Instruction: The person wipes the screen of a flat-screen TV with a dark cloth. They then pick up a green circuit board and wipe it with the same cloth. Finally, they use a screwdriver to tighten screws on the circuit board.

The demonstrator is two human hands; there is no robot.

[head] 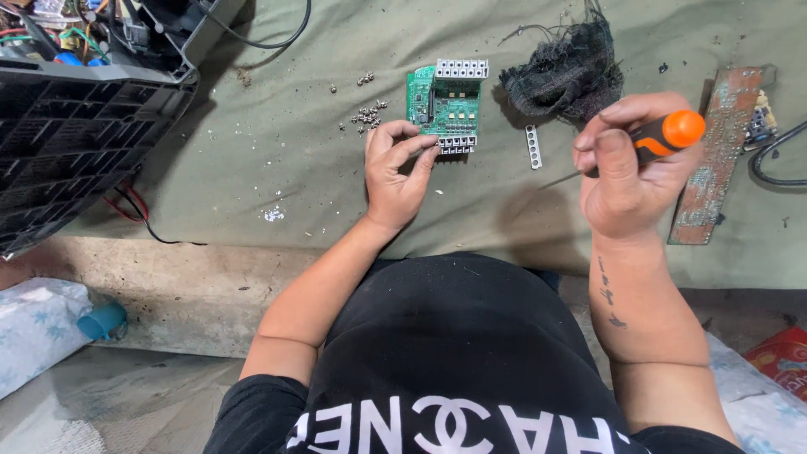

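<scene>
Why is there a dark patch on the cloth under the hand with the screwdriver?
Head view: it is a soft shadow that the right hand and screwdriver cast on the green cloth; the light is even, with no glare, and the green circuit board looks sharp.

repair workshop, circuit boards [445,105] (loose screws [367,115])

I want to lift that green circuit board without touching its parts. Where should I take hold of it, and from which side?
Probably best to pinch the green circuit board by its two bare long edges, coming from above. It lies flat on the cloth, terminal blocks fill both short ends, and components cover the middle. The left hand already touches the near corner; the right hand holds a screwdriver.
</scene>
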